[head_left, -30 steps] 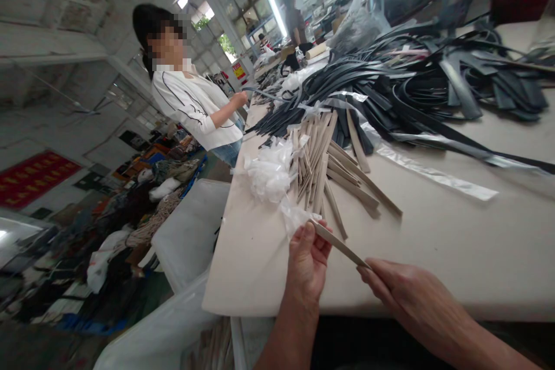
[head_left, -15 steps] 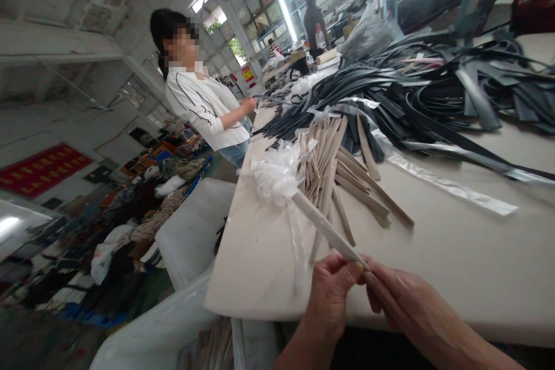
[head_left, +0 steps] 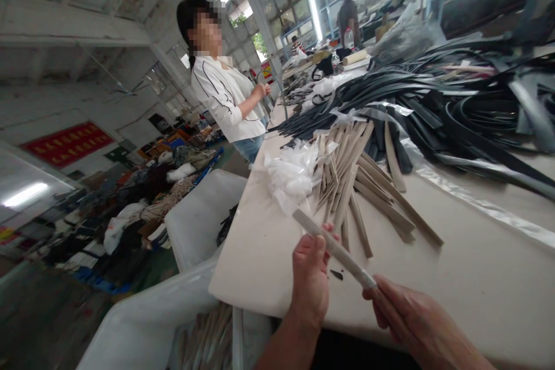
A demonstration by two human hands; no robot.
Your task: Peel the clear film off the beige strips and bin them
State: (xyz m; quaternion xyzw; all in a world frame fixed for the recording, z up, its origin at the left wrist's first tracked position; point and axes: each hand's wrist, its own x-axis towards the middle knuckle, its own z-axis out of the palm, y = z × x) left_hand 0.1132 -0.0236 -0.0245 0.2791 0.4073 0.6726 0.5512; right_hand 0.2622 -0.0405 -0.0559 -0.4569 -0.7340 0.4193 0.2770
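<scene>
While a beige strip [head_left: 342, 256] is pinched at its ends by the left hand [head_left: 310, 283] and right hand [head_left: 411, 321] above the surface [head_left: 477, 277], handling is judged underway; a steady grip is called for next.

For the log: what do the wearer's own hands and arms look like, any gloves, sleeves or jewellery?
The left hand and right hand are bare: no gloves, and no ring, watch or band shows. The left forearm and right forearm are uncovered down to the picture's bottom edge, no sleeve in view.

Bare table [head_left: 468, 277] right of hands; beige strips [head_left: 368, 191], plastic wad [head_left: 290, 176] block ahead.
</scene>
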